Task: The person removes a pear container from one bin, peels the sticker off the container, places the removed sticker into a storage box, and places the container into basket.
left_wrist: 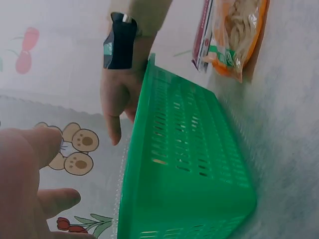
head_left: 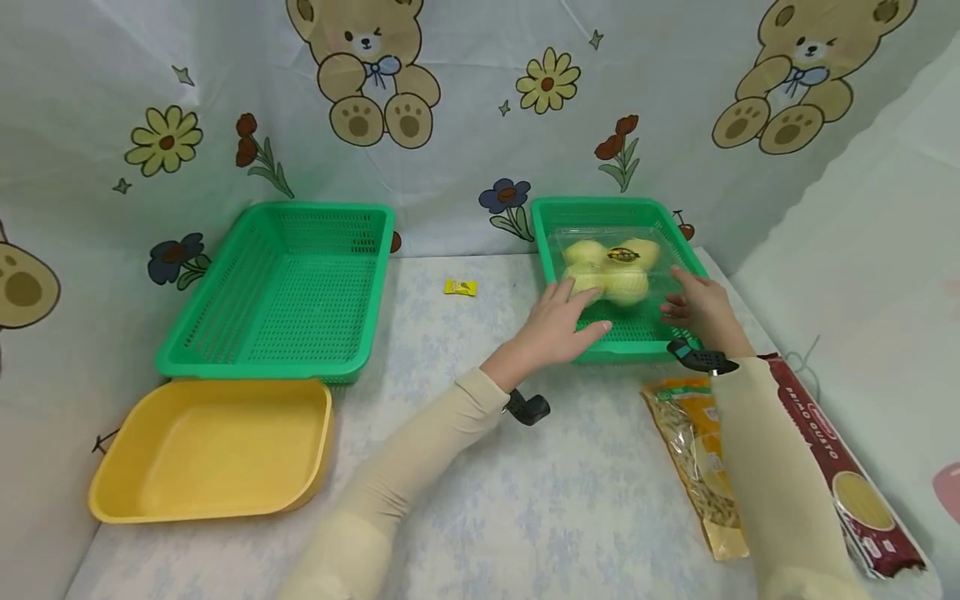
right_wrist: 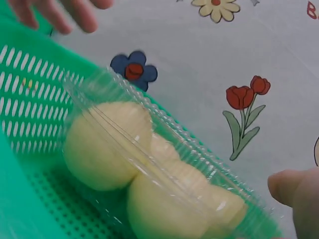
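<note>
A clear plastic clamshell pack of pale yellow round fruit (head_left: 626, 283) sits tilted inside the right green basket (head_left: 615, 356), a label on its lid. My left hand (head_left: 551, 329) hovers at the basket's front left with its fingers spread, the fingertips overlapping the pack's near corner. Over the basket's right side is my right hand (head_left: 705, 308), thumb pointing toward the pack and fingers loosely bent. In the right wrist view the fruit (right_wrist: 107, 144) shows through the plastic, with the right thumb (right_wrist: 296, 191) apart from it. Neither hand holds anything.
A larger green basket (head_left: 258, 368) and a yellow tub (head_left: 217, 508) stand at the left. Between the baskets lies a small yellow packet (head_left: 461, 287). Near my right forearm are a bag of dry food (head_left: 693, 454) and a long dark-red package (head_left: 832, 454).
</note>
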The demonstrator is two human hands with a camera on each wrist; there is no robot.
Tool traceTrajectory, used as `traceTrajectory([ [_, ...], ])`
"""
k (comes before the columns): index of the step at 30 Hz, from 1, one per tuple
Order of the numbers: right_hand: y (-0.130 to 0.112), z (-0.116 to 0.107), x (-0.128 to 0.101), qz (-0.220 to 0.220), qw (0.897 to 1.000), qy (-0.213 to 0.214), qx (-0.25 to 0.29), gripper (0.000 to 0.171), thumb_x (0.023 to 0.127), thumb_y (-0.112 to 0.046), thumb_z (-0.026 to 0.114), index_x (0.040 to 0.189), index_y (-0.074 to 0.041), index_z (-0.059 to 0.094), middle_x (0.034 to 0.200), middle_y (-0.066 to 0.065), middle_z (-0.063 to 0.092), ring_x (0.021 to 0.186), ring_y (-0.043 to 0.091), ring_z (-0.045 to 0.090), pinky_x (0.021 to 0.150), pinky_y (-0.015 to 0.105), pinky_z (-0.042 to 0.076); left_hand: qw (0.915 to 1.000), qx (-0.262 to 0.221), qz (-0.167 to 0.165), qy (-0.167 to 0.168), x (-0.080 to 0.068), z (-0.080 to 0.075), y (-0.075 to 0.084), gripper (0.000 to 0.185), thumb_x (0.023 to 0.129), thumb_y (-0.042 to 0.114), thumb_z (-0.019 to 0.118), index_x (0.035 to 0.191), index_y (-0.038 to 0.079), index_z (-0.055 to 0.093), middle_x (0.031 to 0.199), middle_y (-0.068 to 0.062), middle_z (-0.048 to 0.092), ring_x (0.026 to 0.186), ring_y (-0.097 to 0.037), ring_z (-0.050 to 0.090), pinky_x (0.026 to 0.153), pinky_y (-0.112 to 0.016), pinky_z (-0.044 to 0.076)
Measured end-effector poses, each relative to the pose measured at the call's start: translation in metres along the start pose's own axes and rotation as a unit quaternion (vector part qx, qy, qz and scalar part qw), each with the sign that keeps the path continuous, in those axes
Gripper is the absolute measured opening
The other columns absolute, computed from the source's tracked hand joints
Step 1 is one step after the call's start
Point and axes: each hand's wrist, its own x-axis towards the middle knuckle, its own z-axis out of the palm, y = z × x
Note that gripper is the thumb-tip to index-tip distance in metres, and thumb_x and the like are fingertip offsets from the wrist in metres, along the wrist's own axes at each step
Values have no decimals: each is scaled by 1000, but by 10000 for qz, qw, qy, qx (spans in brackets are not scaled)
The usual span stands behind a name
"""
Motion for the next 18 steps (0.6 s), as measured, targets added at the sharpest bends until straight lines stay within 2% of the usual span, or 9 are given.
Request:
traceTrajectory([
  [3,-3,4,0,4,9931,-107,1172,93,100,-50,55,165,-23,-5,93,-2,53,69,9,63,123,49,33,9990,-409,164,70,-13,2,-5,62,106,45,49,161,22,32,171,-20,14,158,-46,10,126,-62,20],
  [5,-5,7,0,-49,9839,-65,1788,95,100,-44,58,164,-28,-10,86,-3,53,65,10,62,127,54,18,9978,-621,213,79,-21,4,-8,62,106,43,50,161,21,33,171,-20,14,158,-46,10,125,-63,20],
  [6,-6,8,1,-69,9805,11,1966,96,100,-43,60,164,-30,-11,82,-3,54,62,11,61,128,56,15,9974,-684,227,78,-25,5,-10,62,106,42,50,161,20,33,171,-20,14,158,-45,10,126,-62,20],
  [8,-7,10,3,-77,9746,263,2224,98,98,-42,64,164,-31,-7,75,-4,57,57,11,61,127,57,14,9966,-794,223,74,-31,7,-13,61,106,42,50,161,20,34,171,-19,15,158,-43,10,126,-61,21],
  [12,-11,13,11,121,9621,845,2590,87,92,-45,71,160,-32,19,61,-4,59,50,11,60,126,57,19,9949,-992,147,108,-41,9,-16,59,106,43,50,159,21,37,171,-16,17,159,-40,11,126,-59,23],
  [14,-13,16,15,218,9565,1098,2695,75,90,-46,73,151,-31,31,57,-3,58,47,11,58,125,57,21,9933,-1132,113,188,-46,8,-18,58,106,43,51,158,20,40,171,-14,19,159,-37,14,125,-58,26],
  [18,-17,22,24,327,9456,1472,2881,57,88,-45,76,130,-31,40,54,-2,54,42,13,54,124,59,24,9893,-1406,33,385,-52,5,-23,53,105,40,52,154,21,45,170,-11,25,158,-32,24,123,-56,32],
])
